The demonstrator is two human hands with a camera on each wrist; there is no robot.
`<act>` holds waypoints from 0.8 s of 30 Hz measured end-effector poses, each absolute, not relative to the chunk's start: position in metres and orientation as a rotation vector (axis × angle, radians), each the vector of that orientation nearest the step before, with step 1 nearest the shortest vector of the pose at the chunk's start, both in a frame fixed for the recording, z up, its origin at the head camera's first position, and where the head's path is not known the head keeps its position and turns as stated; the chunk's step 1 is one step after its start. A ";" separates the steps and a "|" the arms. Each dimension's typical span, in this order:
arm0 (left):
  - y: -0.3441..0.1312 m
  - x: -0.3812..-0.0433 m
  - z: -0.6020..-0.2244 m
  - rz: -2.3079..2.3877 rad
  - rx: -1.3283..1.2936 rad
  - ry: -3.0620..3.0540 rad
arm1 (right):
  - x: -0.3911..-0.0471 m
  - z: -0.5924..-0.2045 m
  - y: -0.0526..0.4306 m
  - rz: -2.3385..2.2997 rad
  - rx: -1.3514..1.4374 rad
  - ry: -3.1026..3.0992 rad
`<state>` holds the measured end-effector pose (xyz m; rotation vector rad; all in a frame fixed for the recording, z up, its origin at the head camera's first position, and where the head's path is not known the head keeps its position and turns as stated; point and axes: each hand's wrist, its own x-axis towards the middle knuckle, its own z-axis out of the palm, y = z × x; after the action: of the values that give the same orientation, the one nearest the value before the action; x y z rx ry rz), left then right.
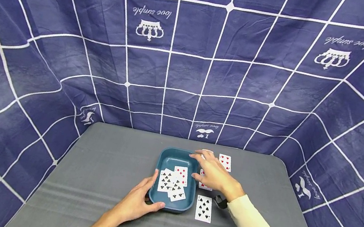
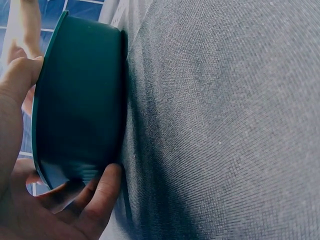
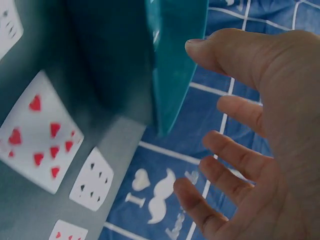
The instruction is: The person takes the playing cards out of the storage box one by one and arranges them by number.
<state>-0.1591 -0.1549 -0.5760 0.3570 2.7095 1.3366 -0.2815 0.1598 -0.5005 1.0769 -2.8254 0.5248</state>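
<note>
A blue-teal plastic tray holds several overlapping playing cards, clubs and a red diamond card among them. My left hand grips the tray's near left corner; in the left wrist view its thumb lies at the rim and its fingers curl against the outer wall. Over the right rim hovers my right hand, fingers spread and holding nothing, its thumb close to the rim in the right wrist view. Partly beneath that hand lies a heart card.
Right of the tray lie a spade card and another heart card. A smaller-looking spade card shows in the right wrist view. A grey cloth covers the table, and a blue white-lined curtain surrounds it.
</note>
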 end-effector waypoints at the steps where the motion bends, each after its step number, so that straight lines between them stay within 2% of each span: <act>1: -0.155 -0.159 -0.576 1.339 0.356 2.708 | -0.281 -0.500 0.156 0.521 1.089 -2.830; 10: -0.155 -0.164 -0.571 1.295 0.362 2.752 | -0.284 -0.495 0.128 0.491 1.148 -2.850; 24: -0.153 -0.159 -0.575 1.286 0.338 2.759 | -0.283 -0.508 0.088 0.540 1.239 -2.975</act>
<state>-0.1587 -0.1535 -0.5746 0.3376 2.7591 1.2863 -0.2832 0.0880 -0.5075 1.2388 -2.9754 0.5399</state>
